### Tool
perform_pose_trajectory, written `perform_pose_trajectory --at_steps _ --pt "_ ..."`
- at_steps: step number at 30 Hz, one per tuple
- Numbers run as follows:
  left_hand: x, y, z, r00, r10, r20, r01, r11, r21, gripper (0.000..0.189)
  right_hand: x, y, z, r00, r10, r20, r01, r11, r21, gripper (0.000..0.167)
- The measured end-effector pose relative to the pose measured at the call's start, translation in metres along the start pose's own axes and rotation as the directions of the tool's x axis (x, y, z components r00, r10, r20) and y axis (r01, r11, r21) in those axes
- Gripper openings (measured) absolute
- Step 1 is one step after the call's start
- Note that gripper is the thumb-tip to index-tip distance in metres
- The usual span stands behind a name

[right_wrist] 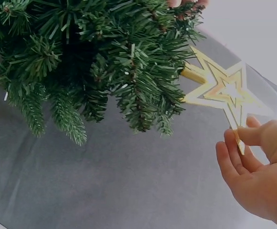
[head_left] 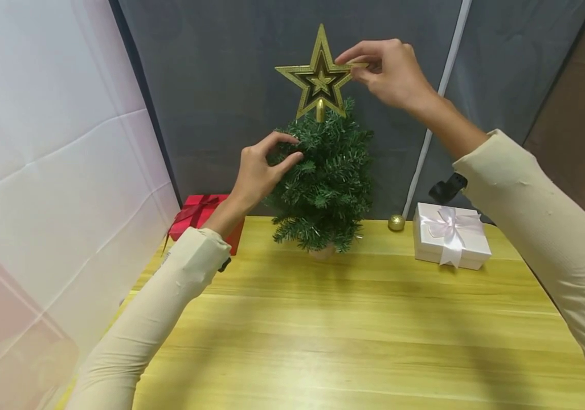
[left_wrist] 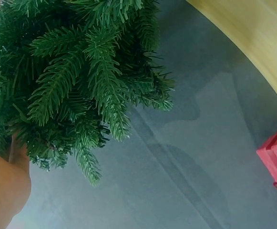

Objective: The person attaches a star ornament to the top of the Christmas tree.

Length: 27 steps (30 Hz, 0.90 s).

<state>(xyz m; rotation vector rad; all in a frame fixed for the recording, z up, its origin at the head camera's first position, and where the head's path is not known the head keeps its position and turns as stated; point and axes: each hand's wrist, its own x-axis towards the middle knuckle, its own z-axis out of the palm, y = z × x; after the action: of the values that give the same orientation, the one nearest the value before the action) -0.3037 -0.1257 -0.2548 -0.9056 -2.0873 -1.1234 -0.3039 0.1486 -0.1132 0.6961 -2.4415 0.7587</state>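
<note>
A gold star tree topper (head_left: 321,80) with a smaller star inside it stands over the crown of a small green artificial Christmas tree (head_left: 323,176). My right hand (head_left: 395,74) pinches the star's right-hand point between thumb and fingers; the right wrist view shows this grip on the star (right_wrist: 229,90) from the side. The star's short tubular base sits right at the top branches. On the tree's upper left, my left hand (head_left: 264,165) holds the foliage with curved fingers and thumb. In the left wrist view, that hand's fingertips are hidden behind the branches (left_wrist: 81,81).
The tree stands near the back edge of a yellow wooden table (head_left: 313,330). A red gift box (head_left: 238,236) lies behind my left forearm. To the tree's right are a gold ball ornament (head_left: 396,222) and a white gift box (head_left: 425,247) with a ribbon bow. Grey fabric (head_left: 220,57) hangs behind.
</note>
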Motion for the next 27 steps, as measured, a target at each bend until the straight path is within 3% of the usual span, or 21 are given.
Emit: perform_pose_trajectory --at_steps 15,21,27 --pt "0.0 0.003 -0.001 1.0 -0.006 -0.011 0.006 1.0 -0.003 0.028 -0.01 0.013 -0.029 0.997 -0.011 -0.082 0.008 0.999 -0.031 0.037" --pt "0.001 0.001 0.0 1.0 0.006 -0.012 -0.006 1.0 -0.01 0.027 -0.028 0.025 -0.039 0.996 0.018 -0.091 -0.019 1.0 -0.007 0.038" --pt "0.001 0.0 -0.003 1.0 0.018 -0.016 -0.018 1.0 -0.006 0.028 -0.048 0.038 -0.035 0.997 -0.016 -0.07 0.016 1.0 0.006 0.039"
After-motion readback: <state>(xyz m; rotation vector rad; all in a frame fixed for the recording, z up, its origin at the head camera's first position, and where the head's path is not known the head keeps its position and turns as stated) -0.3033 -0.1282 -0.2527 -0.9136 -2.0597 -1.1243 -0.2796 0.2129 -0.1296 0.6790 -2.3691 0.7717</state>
